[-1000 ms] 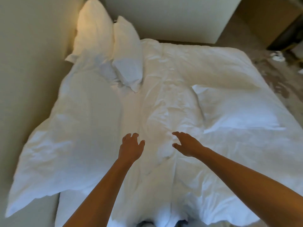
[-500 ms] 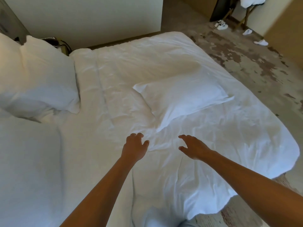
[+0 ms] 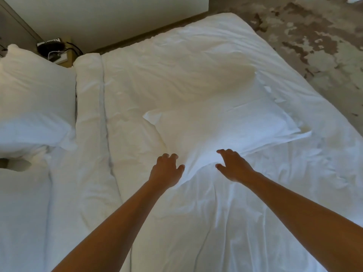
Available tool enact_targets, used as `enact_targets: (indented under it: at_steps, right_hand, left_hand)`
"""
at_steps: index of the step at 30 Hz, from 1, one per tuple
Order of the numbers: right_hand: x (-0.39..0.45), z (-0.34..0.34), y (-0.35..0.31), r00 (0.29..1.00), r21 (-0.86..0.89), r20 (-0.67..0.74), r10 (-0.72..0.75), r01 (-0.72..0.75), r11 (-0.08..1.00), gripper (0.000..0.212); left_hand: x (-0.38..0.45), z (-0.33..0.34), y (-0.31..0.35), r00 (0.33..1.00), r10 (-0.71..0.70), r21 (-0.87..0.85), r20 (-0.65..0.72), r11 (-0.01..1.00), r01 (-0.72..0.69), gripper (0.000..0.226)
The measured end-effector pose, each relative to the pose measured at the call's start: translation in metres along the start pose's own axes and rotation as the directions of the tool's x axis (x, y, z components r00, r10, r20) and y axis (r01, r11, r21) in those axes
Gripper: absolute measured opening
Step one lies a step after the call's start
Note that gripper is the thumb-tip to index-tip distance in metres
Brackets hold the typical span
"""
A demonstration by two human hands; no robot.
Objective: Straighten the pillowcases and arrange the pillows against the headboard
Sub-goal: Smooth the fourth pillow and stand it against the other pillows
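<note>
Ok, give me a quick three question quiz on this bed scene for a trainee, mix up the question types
1. True or false: the loose pillow in the middle of the bed is propped upright.
2. Multiple choice: where are the left hand and right hand? A) at the near edge of the loose pillow, one on each side of its corner B) both on the pillow at the far left C) both resting on the floor
3. Fill the gap: neither hand yet ____ the pillow.

Key
1. False, it lies flat.
2. A
3. grips
</note>
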State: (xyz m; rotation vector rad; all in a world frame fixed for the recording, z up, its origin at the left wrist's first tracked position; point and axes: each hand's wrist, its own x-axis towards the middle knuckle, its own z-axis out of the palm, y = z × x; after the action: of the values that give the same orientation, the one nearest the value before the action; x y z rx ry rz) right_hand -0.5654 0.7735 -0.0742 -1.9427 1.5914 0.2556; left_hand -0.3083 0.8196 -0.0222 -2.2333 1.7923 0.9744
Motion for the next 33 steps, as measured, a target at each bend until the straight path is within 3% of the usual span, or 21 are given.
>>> enact_targets:
  at_steps: [8, 13, 19, 27, 33]
  right_hand:
    - [0.196, -0.047, 0.023, 0.980, -0.016, -0.196, -0.043, 0.041, 0.999, 0.070]
    - [0.314, -0.058, 0.030, 0.935, -0.141, -0.327, -0.135, 0.093, 0.986, 0.074]
    - [0.421, -0.027, 0.033, 0.901, -0.307, -0.410, -0.141, 0.010, 0.952, 0.091]
    - [0.471, 0.006, 0.030, 0.840, -0.383, -0.503, -0.203, -0.006, 0.924, 0.088]
    - [0.464, 0.014, 0.032, 0.790, -0.416, -0.558, -0.255, 0.000, 0.909, 0.080]
  left_hand:
    - [0.170, -0.004, 0.036, 0.997, 0.066, -0.043, -0.043, 0.997, -0.067, 0.068]
    - [0.274, 0.006, 0.045, 0.998, 0.042, -0.071, -0.039, 0.997, -0.045, 0.065]
    - [0.350, 0.048, 0.018, 1.000, -0.009, -0.030, 0.003, 1.000, 0.009, 0.066]
    - [0.379, 0.074, 0.000, 0.996, -0.016, -0.118, -0.087, 0.993, 0.005, 0.064]
    - [0.361, 0.096, -0.001, 0.984, 0.004, -0.037, -0.179, 0.999, -0.011, 0.063]
